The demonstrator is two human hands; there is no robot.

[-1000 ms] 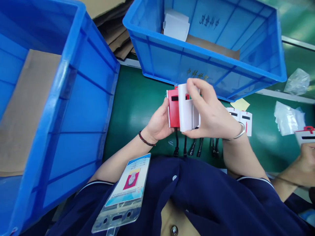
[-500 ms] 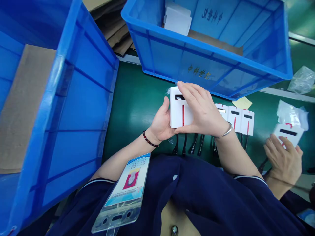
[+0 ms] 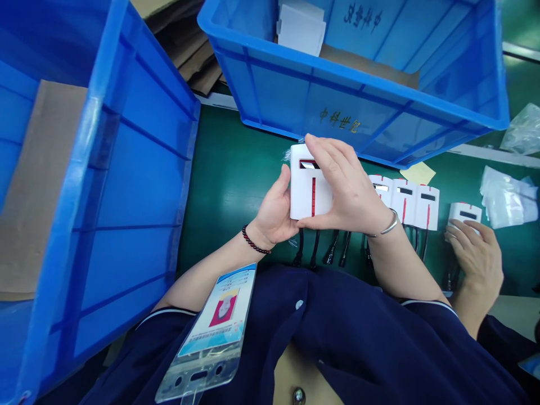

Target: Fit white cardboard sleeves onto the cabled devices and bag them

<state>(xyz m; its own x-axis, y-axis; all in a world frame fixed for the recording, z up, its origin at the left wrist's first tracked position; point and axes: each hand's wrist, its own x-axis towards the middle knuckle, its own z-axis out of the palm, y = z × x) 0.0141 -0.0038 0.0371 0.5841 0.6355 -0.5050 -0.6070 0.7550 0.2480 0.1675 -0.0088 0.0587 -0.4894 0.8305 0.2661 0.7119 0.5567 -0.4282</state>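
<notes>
We wear a navy shirt [image 3: 337,326] across the bottom of the frame, its short sleeves edged with thin white trim [image 3: 428,302]. A pale round button [image 3: 299,305] sits near bottom centre. Below our left hand [image 3: 274,211], dark reddish beads [image 3: 250,242] circle the wrist; beside our right hand [image 3: 350,194] is a silver bangle [image 3: 393,222]. At lower left we carry a blue-and-white badge [image 3: 223,309] in clear plastic.
</notes>
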